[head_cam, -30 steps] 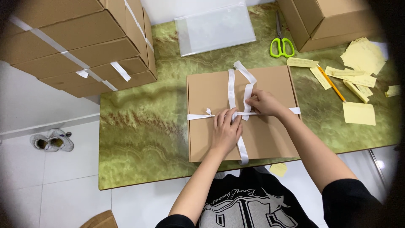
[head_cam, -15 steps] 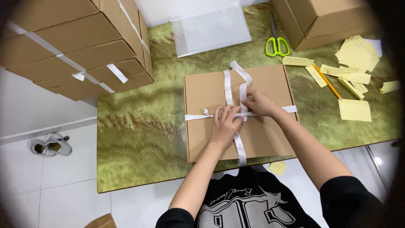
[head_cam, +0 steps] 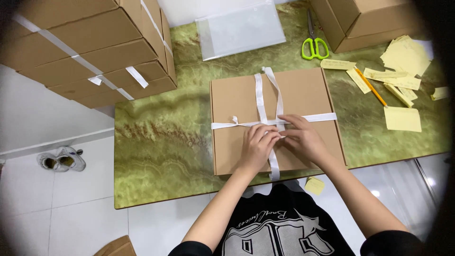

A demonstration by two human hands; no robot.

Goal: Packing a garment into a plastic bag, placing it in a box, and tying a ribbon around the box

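A flat brown cardboard box point(head_cam: 237, 99) lies on the green marbled table point(head_cam: 161, 142). A white ribbon point(head_cam: 259, 95) crosses its lid lengthwise and sideways, with two loose strands running to the far edge. My left hand point(head_cam: 258, 147) and my right hand point(head_cam: 303, 137) meet at the ribbon crossing, fingers pinching the ribbon there. Both hands rest on the lid near the box's front half.
A stack of ribbon-tied cardboard boxes point(head_cam: 90, 47) stands at the left. A clear plastic bag point(head_cam: 239, 28), green-handled scissors point(head_cam: 314, 45) and another box point(head_cam: 365, 21) lie at the back. Yellow paper notes point(head_cam: 403, 118) and a pencil point(head_cam: 372, 87) are scattered at the right. Shoes point(head_cam: 61, 159) sit on the floor.
My hands have stayed at the ribbon crossing, the fingers closing together on the ribbon. The view shifted slightly.
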